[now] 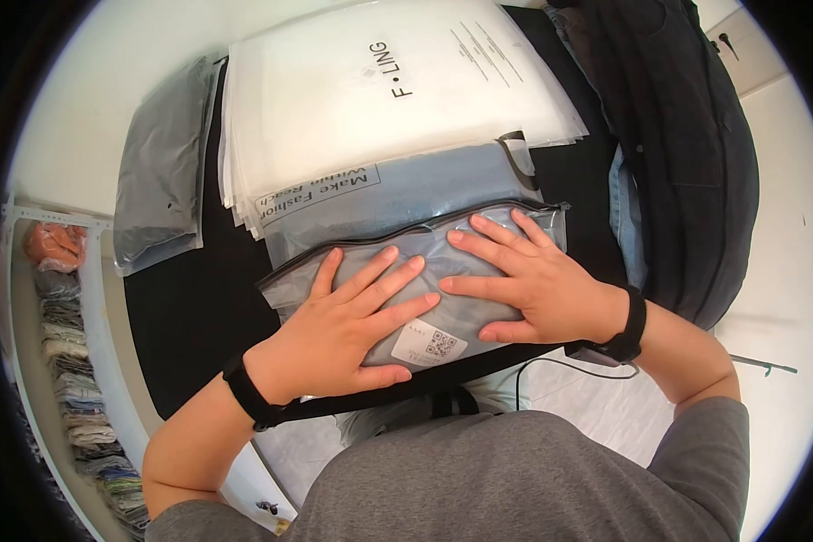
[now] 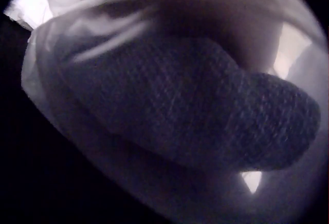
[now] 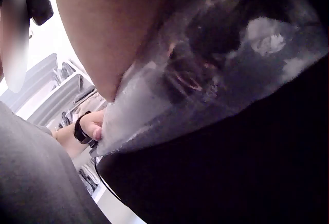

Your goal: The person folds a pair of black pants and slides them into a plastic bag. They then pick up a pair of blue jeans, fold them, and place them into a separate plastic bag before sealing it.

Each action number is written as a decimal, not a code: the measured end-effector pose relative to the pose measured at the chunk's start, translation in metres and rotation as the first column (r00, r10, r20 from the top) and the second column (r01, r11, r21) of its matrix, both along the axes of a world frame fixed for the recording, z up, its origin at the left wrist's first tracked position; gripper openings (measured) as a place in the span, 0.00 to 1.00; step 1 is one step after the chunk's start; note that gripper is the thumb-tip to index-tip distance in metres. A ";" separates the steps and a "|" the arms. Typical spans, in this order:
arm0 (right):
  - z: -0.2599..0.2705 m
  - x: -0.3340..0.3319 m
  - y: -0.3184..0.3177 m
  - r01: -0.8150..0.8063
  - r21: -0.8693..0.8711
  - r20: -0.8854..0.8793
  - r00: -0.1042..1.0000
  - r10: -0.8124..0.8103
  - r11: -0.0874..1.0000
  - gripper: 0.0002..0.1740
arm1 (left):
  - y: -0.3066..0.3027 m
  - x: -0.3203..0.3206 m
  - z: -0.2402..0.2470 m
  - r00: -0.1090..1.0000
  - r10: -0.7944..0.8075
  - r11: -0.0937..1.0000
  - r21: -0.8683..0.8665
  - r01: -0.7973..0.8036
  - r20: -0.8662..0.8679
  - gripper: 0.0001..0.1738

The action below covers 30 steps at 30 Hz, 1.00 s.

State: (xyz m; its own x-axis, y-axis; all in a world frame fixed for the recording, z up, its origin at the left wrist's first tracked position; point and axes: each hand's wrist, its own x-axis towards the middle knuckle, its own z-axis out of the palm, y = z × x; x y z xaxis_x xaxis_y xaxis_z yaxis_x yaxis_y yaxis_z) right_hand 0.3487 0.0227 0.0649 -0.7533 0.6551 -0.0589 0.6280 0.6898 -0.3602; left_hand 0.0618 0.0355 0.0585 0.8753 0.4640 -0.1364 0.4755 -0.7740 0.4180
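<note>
A clear plastic zip bag (image 1: 465, 312) with a folded garment inside lies at the near edge of the black table. Its black zipper strip (image 1: 425, 226) runs across, just past the fingertips. A white label with a QR code (image 1: 429, 341) sits on the near side. My left hand (image 1: 325, 343) rests flat on the bag's left part, fingers spread. On the right part my right hand (image 1: 546, 285) presses likewise. Blue denim (image 2: 180, 100) shows through the plastic in the left wrist view. Just beyond the zipper is blue denim under plastic printed "Make Fashion Within Reach" (image 1: 334, 194).
Behind lies a stack of whitish plastic bags (image 1: 316, 99) marked "F • LING". A packed grey garment (image 1: 161, 167) is at the table's left edge. Dark clothing (image 1: 686, 172) and blue denim (image 1: 628, 217) are piled on the right. Shelves at left hold several folded garments (image 1: 81, 361).
</note>
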 end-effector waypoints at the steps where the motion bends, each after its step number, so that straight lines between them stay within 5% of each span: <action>1: -0.001 0.000 0.000 0.003 0.012 0.001 1.000 -0.003 1.000 0.34 | 0.000 0.000 0.000 1.000 0.003 1.000 0.000 -0.003 0.002 0.43; 16: -0.036 0.004 -0.011 0.053 0.194 -0.086 0.996 -0.037 0.980 0.33 | -0.008 0.002 -0.019 0.998 0.000 0.986 0.165 -0.010 0.061 0.45; 30: -0.024 0.001 -0.008 0.039 0.167 -0.041 0.999 -0.033 0.985 0.33 | -0.007 0.004 -0.014 1.000 0.001 0.989 0.150 -0.002 0.010 0.46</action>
State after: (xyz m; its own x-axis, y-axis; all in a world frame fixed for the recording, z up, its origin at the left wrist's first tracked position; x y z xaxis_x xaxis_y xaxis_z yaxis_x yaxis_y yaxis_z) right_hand 0.3502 0.0149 0.0414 -0.7287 0.6799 0.0821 0.6415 0.7196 -0.2656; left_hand 0.0659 0.0283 0.0446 0.8754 0.4800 -0.0567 0.4733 -0.8274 0.3023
